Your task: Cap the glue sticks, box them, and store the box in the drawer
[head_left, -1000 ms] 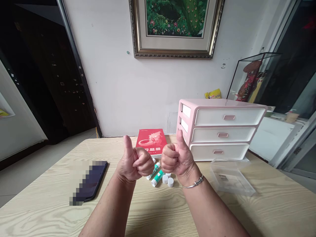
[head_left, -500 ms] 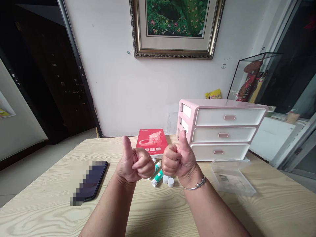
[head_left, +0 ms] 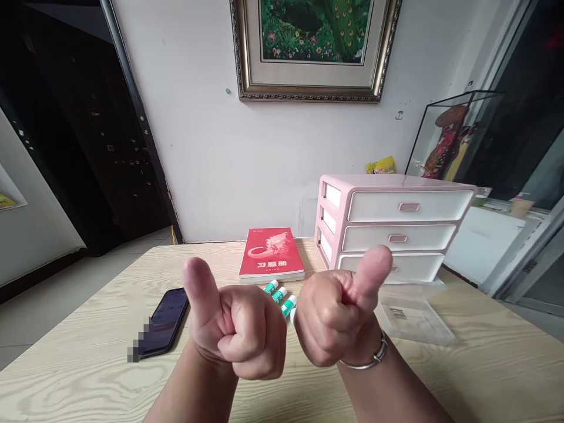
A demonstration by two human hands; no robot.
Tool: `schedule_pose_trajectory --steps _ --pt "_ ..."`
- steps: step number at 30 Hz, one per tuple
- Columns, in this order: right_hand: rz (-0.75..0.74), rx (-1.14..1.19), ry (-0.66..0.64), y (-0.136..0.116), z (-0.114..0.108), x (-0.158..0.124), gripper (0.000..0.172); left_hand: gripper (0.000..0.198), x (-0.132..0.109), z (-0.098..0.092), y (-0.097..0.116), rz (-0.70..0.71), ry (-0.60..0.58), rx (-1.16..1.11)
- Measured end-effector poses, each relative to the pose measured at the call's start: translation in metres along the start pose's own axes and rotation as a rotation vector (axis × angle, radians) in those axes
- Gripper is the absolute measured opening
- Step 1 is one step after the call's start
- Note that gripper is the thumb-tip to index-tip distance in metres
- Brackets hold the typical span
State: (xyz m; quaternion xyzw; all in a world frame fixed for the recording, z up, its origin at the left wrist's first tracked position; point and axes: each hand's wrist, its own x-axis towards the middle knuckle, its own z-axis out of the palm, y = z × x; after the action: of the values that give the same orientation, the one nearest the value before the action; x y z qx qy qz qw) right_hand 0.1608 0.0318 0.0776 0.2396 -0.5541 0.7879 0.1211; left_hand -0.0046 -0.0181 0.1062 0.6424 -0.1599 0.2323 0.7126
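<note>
My left hand (head_left: 242,329) is raised in front of me, its fingers curled into a fist and the thumb pointing up, with nothing in it. Beside it, a gap apart, my right hand (head_left: 339,311) makes the same thumbs-up fist, also without anything in its grip; a silver bangle (head_left: 365,363) circles that wrist. Behind the hands, several green-and-white glue sticks (head_left: 288,306) lie on the wooden table (head_left: 282,405), partly covered by my left fist. A white cap (head_left: 293,316) peeks out next to my right fist. Beyond them a red workbook (head_left: 272,252) lies flat.
A dark phone (head_left: 165,323), partly pixelated, lies at the left. At the back right stands a pink-and-white drawer unit (head_left: 405,205); a clear plastic box (head_left: 414,320) sits in front of it. A yellow packet (head_left: 381,165) shows behind the unit. A framed picture (head_left: 308,94) hangs above.
Both fists have come closer to the camera and lower, tilting outward, thumbs still up. They now hide most of the white caps and uncover more of the red workbook.
</note>
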Motion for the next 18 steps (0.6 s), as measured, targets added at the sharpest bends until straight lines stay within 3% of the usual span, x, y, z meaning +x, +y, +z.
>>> schedule_pose_trajectory --steps 3,7,18 --pt "-0.021 0.016 0.06 -0.005 -0.003 0.001 0.076 0.081 -0.002 -0.005 0.0 0.043 0.063 0.025" --pt "-0.099 0.081 0.034 -0.012 -0.011 0.006 0.078 0.08 -0.005 -0.018 -0.001 0.127 0.167 0.014" --pt "-0.045 -0.012 0.093 -0.015 -0.002 0.005 0.078 0.08 -0.008 -0.021 0.004 0.075 0.168 0.054"
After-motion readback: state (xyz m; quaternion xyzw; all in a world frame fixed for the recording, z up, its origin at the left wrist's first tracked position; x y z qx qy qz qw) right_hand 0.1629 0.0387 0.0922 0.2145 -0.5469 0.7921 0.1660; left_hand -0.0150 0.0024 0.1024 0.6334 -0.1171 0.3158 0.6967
